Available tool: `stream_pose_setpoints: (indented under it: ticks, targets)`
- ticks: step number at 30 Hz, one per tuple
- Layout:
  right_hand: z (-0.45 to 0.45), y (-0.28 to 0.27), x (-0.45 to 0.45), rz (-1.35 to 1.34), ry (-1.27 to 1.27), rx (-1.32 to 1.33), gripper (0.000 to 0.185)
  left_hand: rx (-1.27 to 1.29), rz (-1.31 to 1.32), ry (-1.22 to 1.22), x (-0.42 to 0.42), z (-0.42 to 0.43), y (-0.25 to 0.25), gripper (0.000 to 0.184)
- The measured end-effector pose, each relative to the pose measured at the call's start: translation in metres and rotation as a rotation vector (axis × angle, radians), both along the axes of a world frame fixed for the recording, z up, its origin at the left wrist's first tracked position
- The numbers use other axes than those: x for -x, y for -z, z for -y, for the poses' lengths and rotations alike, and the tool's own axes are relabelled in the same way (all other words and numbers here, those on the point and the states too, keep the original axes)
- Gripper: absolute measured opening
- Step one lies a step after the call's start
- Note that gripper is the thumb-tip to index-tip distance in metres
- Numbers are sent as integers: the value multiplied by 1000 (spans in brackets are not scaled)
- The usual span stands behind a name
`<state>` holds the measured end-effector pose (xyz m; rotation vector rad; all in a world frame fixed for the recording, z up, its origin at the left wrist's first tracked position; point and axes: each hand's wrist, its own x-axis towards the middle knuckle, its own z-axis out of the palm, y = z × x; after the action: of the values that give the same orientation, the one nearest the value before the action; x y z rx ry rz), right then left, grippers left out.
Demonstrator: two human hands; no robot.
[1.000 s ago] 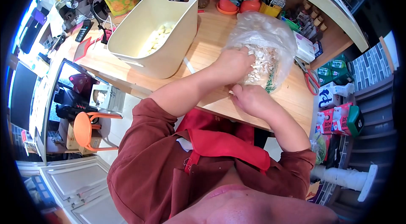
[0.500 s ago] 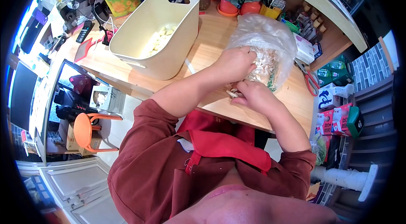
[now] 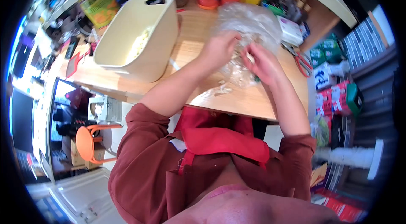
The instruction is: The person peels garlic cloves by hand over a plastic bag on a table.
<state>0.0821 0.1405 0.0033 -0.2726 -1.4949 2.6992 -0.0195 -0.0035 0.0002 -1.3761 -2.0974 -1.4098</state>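
Note:
A clear plastic bag (image 3: 249,14) of whitish garlic pieces and skins lies on the table, blurred now. My left hand (image 3: 220,49) is over the bag's near-left part, its fingers pinched together. My right hand (image 3: 263,64) is close beside it, thumb and fingers curled, with a small pale bit at the fingertips. What either hand holds is too small and smeared to name. Loose garlic skins (image 3: 223,87) lie on the tabletop nearer to me. A cream plastic bin (image 3: 163,50) stands to the left, with pale peeled garlic cloves (image 3: 138,47) on its bottom.
Scissors with red handles (image 3: 303,64) lie right of the bag. A white box (image 3: 290,30) and orange pots (image 3: 208,0) stand at the back under a shelf. A red-framed item (image 3: 73,64) is left of the bin. An orange stool (image 3: 86,144) stands at lower left.
Both hands have moved up and away from me, off the table's near edge to over the bag. Garlic skins formerly by my right hand now show uncovered. The view has shifted slightly.

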Motion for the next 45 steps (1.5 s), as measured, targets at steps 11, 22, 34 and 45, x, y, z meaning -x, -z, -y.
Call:
stream_pose_setpoints:
  ticks: [11, 22, 34, 45]
  targets:
    - [-14, -3, 3, -95, -78, 320, 41, 23, -96, 281, -12, -5, -1, 33]
    - [-12, 3, 3, -96, -102, 248, 58, 73, -207, 300, -7, -3, -2, 26]
    - [1, -12, -3, -59, -79, -39, 33, -41, -110, 215, -4, -5, 1, 10]
    - [-8, -3, 1, -117, 16, 24, 29, -37, 939, 372, -2, -2, -5, 14]
